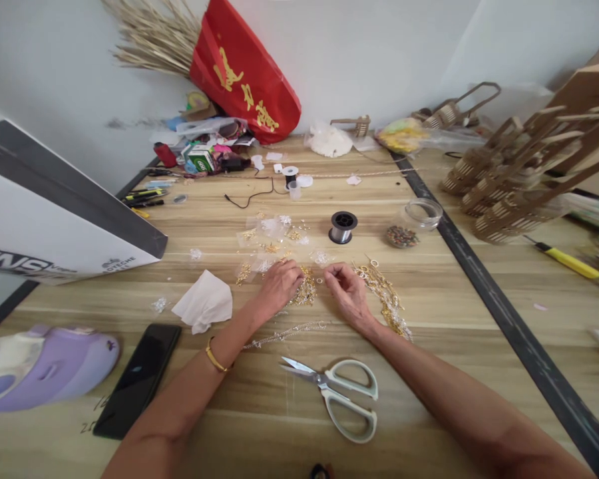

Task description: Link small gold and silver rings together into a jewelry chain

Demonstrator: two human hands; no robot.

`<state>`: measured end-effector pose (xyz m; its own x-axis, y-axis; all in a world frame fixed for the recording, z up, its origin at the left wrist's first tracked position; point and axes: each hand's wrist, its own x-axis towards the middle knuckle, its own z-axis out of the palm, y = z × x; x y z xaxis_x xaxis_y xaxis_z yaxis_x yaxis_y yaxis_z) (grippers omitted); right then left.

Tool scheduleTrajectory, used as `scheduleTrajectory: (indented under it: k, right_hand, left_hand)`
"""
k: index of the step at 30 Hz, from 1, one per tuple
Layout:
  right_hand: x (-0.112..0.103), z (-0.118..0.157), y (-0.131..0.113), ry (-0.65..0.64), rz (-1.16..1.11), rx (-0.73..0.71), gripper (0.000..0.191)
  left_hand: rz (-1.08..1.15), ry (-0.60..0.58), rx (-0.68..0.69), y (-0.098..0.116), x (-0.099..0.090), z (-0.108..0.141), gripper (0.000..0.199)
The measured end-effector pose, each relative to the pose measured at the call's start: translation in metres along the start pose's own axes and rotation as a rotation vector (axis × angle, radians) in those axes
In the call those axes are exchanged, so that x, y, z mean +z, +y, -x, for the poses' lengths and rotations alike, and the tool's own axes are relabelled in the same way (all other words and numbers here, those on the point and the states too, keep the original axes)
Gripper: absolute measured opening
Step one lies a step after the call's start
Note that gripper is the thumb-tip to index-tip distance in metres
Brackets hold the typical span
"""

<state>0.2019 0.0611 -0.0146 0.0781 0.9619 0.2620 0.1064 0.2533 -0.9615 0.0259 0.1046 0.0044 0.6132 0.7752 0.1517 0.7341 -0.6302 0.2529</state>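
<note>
My left hand (281, 285) is at the left edge of a small pile of gold and silver beads (307, 289), its fingers drawn together. Whatever its fingertips pinch is too small to make out. To the right of the pile, my right hand (347, 291) has thumb and fingers closed in a pinch, with its contents also unclear. A tiny pale ring (319, 281) lies between the hands. Beside my right hand lies a heap of gold and silver chains (390, 299). A silver chain (289, 332) stretches across the table below my left hand.
White-handled scissors (349, 399) lie open between my forearms. Beyond the hands are a wire spool (343, 227), small bead bags (274, 227) and a clear jar (422, 216). A phone (138, 379) and tissue (204, 303) lie left; a yellow cutter (572, 258) lies right.
</note>
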Motion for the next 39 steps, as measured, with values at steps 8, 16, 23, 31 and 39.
scheduleTrajectory:
  k: [8, 16, 23, 31, 39]
  right_hand:
    - [0.001, 0.001, -0.001, 0.002, 0.045, -0.021, 0.019]
    - [0.003, 0.011, -0.004, -0.157, 0.194, -0.203, 0.015]
    - [0.009, 0.026, -0.011, -0.307, 0.220, -0.350, 0.008]
    - [0.011, 0.028, -0.012, -0.303, 0.211, -0.349, 0.009]
    - [0.011, 0.028, -0.009, -0.319, 0.225, -0.358, 0.008]
  left_hand:
    - [0.065, 0.035, -0.003, 0.003, -0.004, -0.002, 0.019]
    - [1.000, 0.243, -0.427, 0.008, -0.010, 0.022, 0.016]
    - [1.649, 0.222, -0.594, 0.019, -0.002, 0.040, 0.021]
    - [1.752, 0.157, -0.619, 0.029, -0.002, 0.046, 0.019]
    - [1.790, 0.123, -0.619, 0.031, 0.001, 0.046, 0.019]
